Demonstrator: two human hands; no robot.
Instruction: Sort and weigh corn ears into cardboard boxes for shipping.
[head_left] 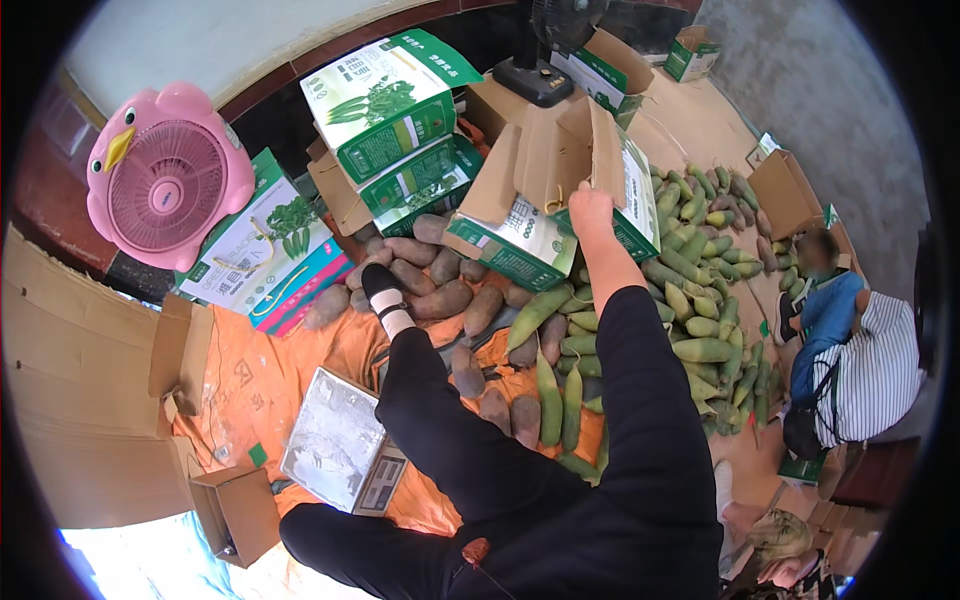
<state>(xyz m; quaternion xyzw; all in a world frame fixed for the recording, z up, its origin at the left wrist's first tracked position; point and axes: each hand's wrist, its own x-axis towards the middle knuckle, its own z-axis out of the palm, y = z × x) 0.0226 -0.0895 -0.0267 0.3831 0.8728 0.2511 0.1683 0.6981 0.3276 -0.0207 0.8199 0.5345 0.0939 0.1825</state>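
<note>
**Head view: one hand on an open carton**

Head camera, left to right: pink fan [168, 175], printed boxes [390, 105], then brown tubers [440, 300] on the orange sheet [255, 385]. My left hand is out of sight. My right hand [590, 212] pinches the flap of the open carton [560, 195], above the green gourds [700, 300]. Cardboard like this seems light and stiff but bendable; I'd hold the flap near its fold.

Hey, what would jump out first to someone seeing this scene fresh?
Probably the pink bird-shaped fan at upper left, bright against the brown cardboard. Next, the big heap of green gourds spread at right. In the middle, the person's right hand reaches up to the flap of an open green-and-white carton.
</note>
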